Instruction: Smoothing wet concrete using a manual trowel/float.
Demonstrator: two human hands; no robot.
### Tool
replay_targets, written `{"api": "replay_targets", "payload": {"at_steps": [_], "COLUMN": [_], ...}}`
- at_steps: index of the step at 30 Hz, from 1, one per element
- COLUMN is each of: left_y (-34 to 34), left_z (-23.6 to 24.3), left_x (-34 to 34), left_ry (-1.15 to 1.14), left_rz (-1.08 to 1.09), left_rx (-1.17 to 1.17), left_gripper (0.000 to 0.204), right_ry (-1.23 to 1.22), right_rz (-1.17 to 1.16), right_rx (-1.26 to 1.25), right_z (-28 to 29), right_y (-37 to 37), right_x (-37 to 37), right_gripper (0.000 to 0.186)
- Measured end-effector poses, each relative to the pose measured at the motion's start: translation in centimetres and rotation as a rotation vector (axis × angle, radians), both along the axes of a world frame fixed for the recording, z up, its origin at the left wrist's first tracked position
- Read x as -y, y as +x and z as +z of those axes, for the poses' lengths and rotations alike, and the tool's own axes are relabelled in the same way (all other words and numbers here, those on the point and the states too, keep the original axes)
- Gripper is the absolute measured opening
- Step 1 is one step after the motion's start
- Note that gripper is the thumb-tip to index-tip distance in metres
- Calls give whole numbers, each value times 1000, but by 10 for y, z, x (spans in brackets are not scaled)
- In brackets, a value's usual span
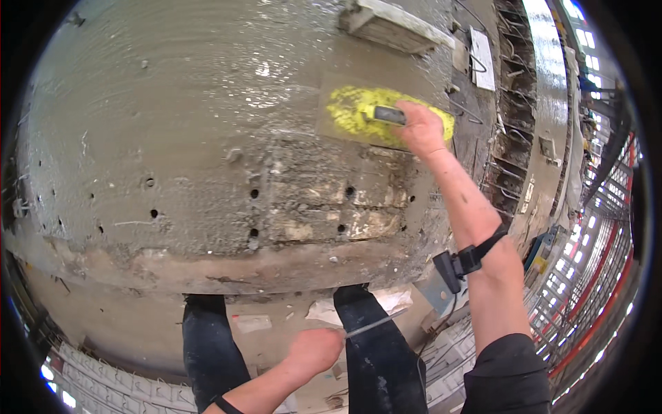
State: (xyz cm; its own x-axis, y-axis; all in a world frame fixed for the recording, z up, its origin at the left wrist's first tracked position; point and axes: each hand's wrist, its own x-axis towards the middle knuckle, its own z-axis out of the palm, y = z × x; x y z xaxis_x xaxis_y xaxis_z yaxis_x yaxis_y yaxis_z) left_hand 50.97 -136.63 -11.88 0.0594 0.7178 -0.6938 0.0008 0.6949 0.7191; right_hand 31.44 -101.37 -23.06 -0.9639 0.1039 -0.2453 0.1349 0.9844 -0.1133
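My right hand [420, 129] is wrapped round the handle of a yellow hand float [348, 107], smeared with grey. The float lies flat on wet grey concrete [186, 83], by the edge of a rough, lighter patch with several dark holes. Down in front of my legs, my left hand [317, 350] is closed on one end of a thin grey rod [378, 323]. That rod slants up to the right across my dark trouser leg, and the fist hides its held end.
A concrete-caked block [396, 29] stands on the surface beyond the float. Along the right side runs a form edge with bent metal bars [514, 83] and a pale board [482, 61]. The slab's near edge [207, 269] lies just before my legs.
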Motion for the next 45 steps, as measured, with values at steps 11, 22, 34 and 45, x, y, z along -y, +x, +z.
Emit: {"api": "replay_targets", "payload": {"at_steps": [11, 22, 34, 45], "left_y": [-61, -112, -104, -59], "left_z": [27, 27, 23, 11], "left_x": [60, 123, 100, 47], "left_ry": [99, 190, 129, 23], "left_rz": [189, 449, 290, 134], "left_rx": [63, 104, 81, 75], "left_gripper": [20, 23, 25, 23], "right_ry": [-73, -397, 57, 33], "right_rz": [126, 631, 266, 224], "right_rx": [-109, 358, 55, 202], "right_z": [-5, 12, 17, 17], "right_y": [-115, -202, -253, -226], "right_x": [233, 546, 307, 217], "right_gripper": [29, 16, 21, 24]}}
